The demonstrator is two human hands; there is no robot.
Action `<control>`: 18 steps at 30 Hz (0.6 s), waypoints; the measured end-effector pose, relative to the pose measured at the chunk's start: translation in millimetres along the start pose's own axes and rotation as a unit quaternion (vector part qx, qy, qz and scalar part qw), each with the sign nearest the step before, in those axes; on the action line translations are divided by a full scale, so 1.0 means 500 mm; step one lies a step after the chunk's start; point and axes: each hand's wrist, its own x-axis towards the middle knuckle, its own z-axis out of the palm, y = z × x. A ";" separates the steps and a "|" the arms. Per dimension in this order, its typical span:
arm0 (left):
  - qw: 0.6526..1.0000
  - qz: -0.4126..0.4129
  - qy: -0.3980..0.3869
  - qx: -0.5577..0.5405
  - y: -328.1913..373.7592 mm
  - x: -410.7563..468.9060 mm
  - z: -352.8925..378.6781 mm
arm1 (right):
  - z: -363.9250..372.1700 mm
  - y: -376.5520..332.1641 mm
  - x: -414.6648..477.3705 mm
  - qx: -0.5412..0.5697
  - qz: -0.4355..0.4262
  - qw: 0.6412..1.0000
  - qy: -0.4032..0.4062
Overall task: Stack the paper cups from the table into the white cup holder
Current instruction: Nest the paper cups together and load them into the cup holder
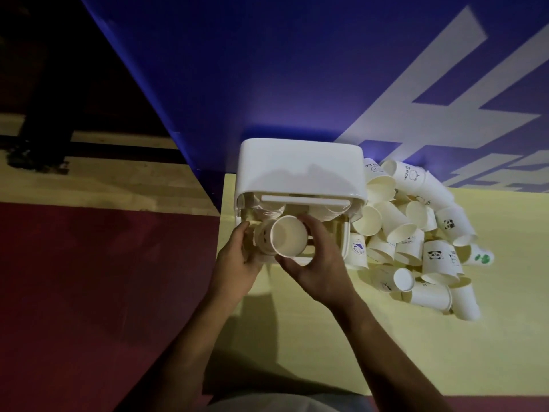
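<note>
The white cup holder stands at the table's far left corner, its lid raised and stacked cups showing inside. My right hand grips a white paper cup over the holder's open front, its mouth facing me. The cup sits nested against a stack of cups at the holder's left side. My left hand holds that stack and the holder's left front edge. A heap of loose paper cups, some printed with pandas and words, lies on the table right of the holder.
The pale yellow table reaches toward me and to the right. A blue wall with white markings rises directly behind the holder. Left of the table edge lies red and wooden floor.
</note>
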 end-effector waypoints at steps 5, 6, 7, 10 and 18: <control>0.999 -0.009 0.013 -0.046 0.031 0.003 0.002 | 0.056 0.044 0.019 -0.040 0.013 0.999 -0.030; 0.999 -0.002 0.009 -0.034 0.033 0.007 0.005 | 0.065 0.052 0.023 -0.051 0.020 0.998 -0.036; 1.000 -0.001 0.003 -0.019 0.033 0.011 0.008 | 0.070 0.060 0.024 -0.055 0.030 0.997 -0.046; 0.999 -0.022 -0.024 0.010 0.025 0.022 0.014 | 0.078 0.077 0.025 -0.038 0.066 0.994 -0.078; 0.999 0.017 0.019 0.048 0.001 0.013 0.025 | 0.057 0.100 0.066 -0.017 0.090 0.978 -0.186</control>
